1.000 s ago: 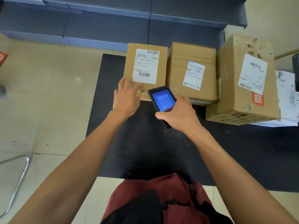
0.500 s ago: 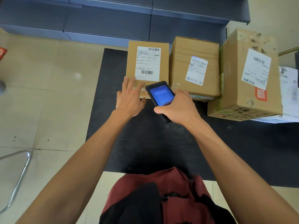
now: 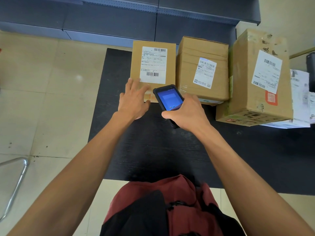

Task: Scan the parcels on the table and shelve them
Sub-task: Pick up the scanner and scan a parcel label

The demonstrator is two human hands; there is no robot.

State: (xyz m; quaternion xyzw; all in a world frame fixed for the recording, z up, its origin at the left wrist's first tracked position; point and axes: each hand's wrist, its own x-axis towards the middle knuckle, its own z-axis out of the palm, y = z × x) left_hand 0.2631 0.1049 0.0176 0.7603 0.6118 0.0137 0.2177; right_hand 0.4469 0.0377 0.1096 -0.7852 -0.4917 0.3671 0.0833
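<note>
Scanning the first parcel, with none shelved yet.

My left hand (image 3: 133,101) lies flat, fingers straight and spread, on the near edge of the small parcel (image 3: 136,62), just below its label (image 3: 154,64), steadying it on the table (image 3: 153,150). My right hand (image 3: 185,112) is wrapped round the scanner (image 3: 168,98), its lit screen facing me and its top end pointing at that parcel, just beside my left fingers. Two more parcels wait beyond my right hand: the middle parcel (image 3: 189,65) and the tall parcel (image 3: 245,79). I judge the scan is in hand; next I need the barcode read, then a grip on the parcel to carry it to the shelf (image 3: 109,19) beyond both hands.
</note>
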